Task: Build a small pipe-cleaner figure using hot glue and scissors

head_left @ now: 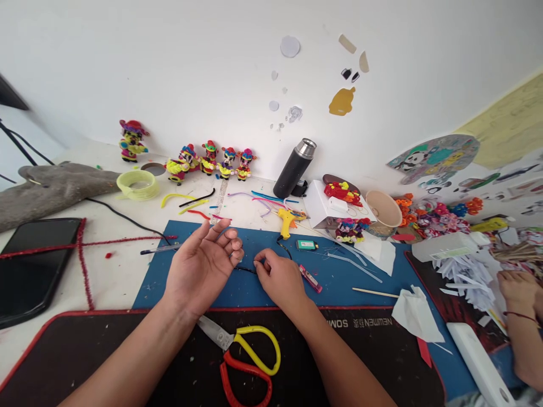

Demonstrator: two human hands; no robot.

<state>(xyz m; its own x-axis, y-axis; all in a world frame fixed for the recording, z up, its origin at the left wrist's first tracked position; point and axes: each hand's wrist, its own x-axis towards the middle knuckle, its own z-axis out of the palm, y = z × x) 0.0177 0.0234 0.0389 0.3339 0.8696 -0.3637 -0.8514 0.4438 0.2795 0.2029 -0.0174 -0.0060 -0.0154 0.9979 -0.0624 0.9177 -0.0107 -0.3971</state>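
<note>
My left hand [203, 263] is raised palm up over the blue mat [165, 294], its fingers loosely curled and apart, with nothing seen in it. To its right, my right hand [278, 277] rests low over the same mat with thumb and index finger pinched together. What that pinch holds, if anything, is too small to tell. A black cord [246, 269] passes between the hands. Scissors [254, 353] with one yellow and one red handle lie below them on the black mat [169, 362]. Behind my right hand is a yellow glue gun [287, 221].
Small pipe-cleaner figures [210, 158] stand along the wall. A black thermos [294, 168], a yellow roll [138, 185], a green box [306, 245] and a pink lighter-like item [310, 278] are around. Another person's hand [520, 291] is at the right, near paper strips [469, 280].
</note>
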